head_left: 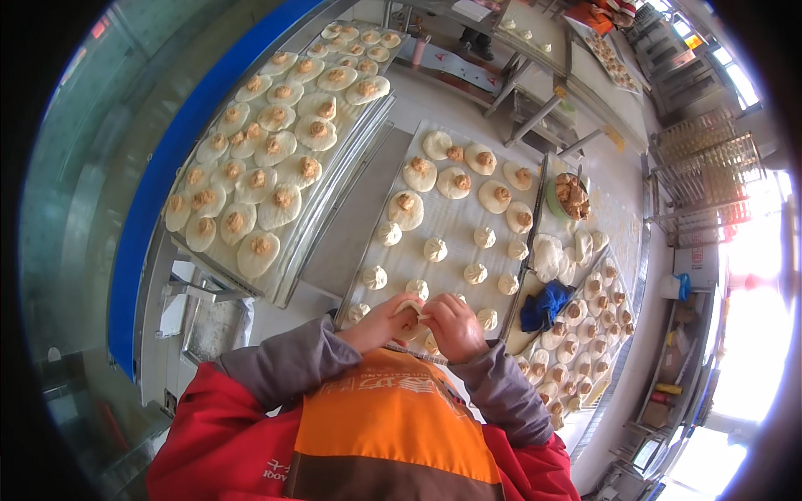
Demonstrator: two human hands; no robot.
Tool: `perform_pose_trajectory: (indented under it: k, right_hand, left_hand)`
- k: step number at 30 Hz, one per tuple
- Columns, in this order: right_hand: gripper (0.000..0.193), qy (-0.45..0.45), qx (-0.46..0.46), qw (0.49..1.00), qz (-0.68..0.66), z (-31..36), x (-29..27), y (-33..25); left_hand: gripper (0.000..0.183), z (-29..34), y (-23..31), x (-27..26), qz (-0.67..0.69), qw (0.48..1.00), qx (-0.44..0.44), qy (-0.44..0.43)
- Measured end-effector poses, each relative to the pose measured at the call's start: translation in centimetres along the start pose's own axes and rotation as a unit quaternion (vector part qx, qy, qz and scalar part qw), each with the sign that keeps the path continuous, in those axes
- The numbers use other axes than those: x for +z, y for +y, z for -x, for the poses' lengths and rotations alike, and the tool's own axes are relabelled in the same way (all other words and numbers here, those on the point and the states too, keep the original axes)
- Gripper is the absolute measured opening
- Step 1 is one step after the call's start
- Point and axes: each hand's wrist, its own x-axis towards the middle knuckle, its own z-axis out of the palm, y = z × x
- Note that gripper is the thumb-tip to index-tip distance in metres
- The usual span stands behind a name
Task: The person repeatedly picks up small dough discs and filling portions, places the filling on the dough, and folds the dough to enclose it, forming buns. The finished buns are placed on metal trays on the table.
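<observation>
Between my two hands, just in front of my apron, is a filled dough wrapper (410, 308), its edge gathered up around brown filling. My left hand (380, 324) cups it from the left side. The fingers of my right hand (452, 326) pinch its rim. Both hands hover over the near edge of a metal tray (399, 275). Pleated buns (435, 250) stand in rows on the tray's near half. Farther back on it lie flat dough wrappers (406, 210) topped with filling. My fingers partly hide the piece I hold.
At left, a large tray (276, 288) carries many topped wrappers. To the right are a green bowl of filling (572, 197), pale dough pieces (549, 257), a blue cloth (546, 306) and another tray of topped wrappers (576, 344). Wire racks (702, 171) stand far right; another person (595, 15) is at the back.
</observation>
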Motion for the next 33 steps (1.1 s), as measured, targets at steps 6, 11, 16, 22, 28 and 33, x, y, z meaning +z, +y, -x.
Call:
perform_pose_trajectory:
  k: [6, 11, 16, 22, 28, 33]
  right_hand:
    - [0.016, -0.027, -0.033, 0.999, 0.009, -0.1, 0.2, -0.4]
    - [0.016, -0.036, 0.058, 0.996, -0.056, 0.2, 1.1, 0.1]
    - [0.018, -0.014, 0.012, 1.000, -0.003, 0.2, 1.0, 0.2]
    - [0.018, -0.043, 0.009, 0.998, -0.051, -0.4, 0.1, -0.3]
    - [0.017, -0.053, -0.015, 0.997, -0.045, -1.0, 0.2, -0.4]
    - [0.020, -0.073, -0.122, 0.989, 0.026, -1.0, -0.1, -1.2]
  left_hand:
    - [0.035, -0.4, -0.3, -0.6, -0.073, 0.996, -0.050, -0.029]
    - [0.038, -1.7, -1.1, -1.7, -0.124, 0.984, 0.099, -0.079]
    - [0.038, -0.4, -1.1, -0.7, -0.062, 0.998, 0.025, 0.014]
    - [0.033, -0.1, -1.6, -0.3, -0.145, 0.984, 0.108, -0.009]
    - [0.028, -1.4, -1.6, -1.8, -0.211, 0.959, 0.177, -0.066]
    - [0.025, -1.8, -0.1, -2.0, -0.118, 0.977, -0.084, -0.155]
